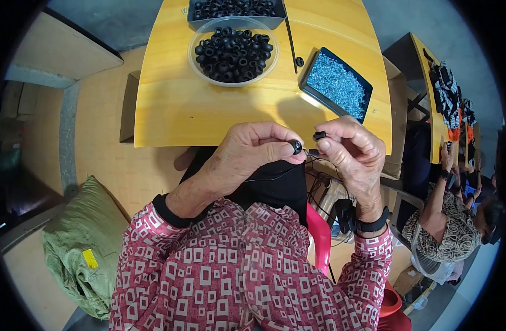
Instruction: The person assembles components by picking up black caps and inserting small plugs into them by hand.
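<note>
My left hand (258,149) pinches a small round black plastic part (295,147) between thumb and forefinger, just off the table's near edge. Close to its right, my right hand (352,151) holds a small black cylindrical piece (319,135) in its fingertips. The two pieces are apart. A thin dark strand shows below the left fingertips; what it joins I cannot make out. Beyond my hands, a clear round bowl (274,58) holds a heap of hollow black parts (233,55). Right of it, a dark tray (306,84) contains many tiny shiny bluish-silver pieces (338,81).
Another tray (280,22) of black parts stands at the far edge of the yellow table (170,110). A thin black rod (291,47) and a loose black part (300,61) lie between the containers. A green sack (84,243) sits left; another person (446,226) works right.
</note>
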